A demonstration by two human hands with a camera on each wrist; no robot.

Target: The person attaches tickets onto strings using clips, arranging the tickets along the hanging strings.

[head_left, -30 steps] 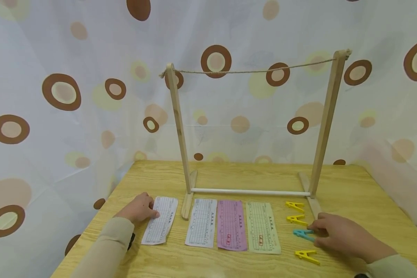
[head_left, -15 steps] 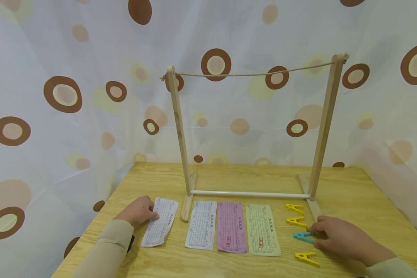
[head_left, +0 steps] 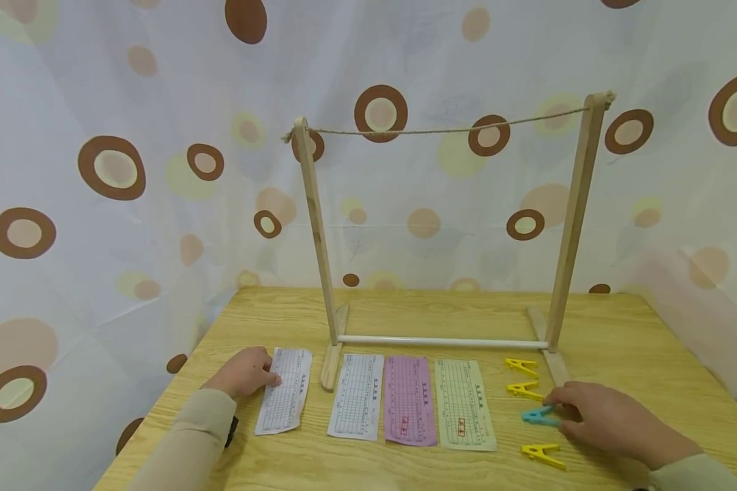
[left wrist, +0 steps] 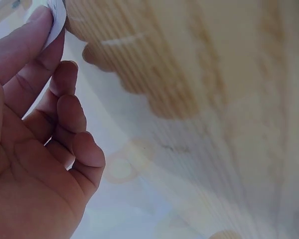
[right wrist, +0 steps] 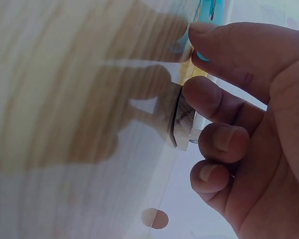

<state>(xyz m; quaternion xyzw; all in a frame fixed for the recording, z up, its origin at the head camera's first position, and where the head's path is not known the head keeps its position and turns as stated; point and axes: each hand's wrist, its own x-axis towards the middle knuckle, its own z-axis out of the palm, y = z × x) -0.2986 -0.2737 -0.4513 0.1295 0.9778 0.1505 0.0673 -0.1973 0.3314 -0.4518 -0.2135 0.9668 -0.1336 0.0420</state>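
Teal clip (head_left: pixel 539 417) and white slip (head_left: pixel 285 399), each pinched in a hand.
Near the left edge of the wooden table (head_left: pixel 442 310), the left hand (head_left: pixel 243 373) nips the slip's left side between thumb and forefinger, other fingers loosely bent, forearm running alongside that edge. Toward the table's right edge, the right hand (head_left: pixel 602 414) grips the clip's near end with thumb and forefinger almost together, remaining fingers curled inward; yellow clips (head_left: pixel 531 450) lie on either side.

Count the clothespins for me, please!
4. Right of the green slip, far to near: a yellow clothespin, another yellow clothespin, a turquoise clothespin pinched by the right hand, then the nearest yellow clothespin.
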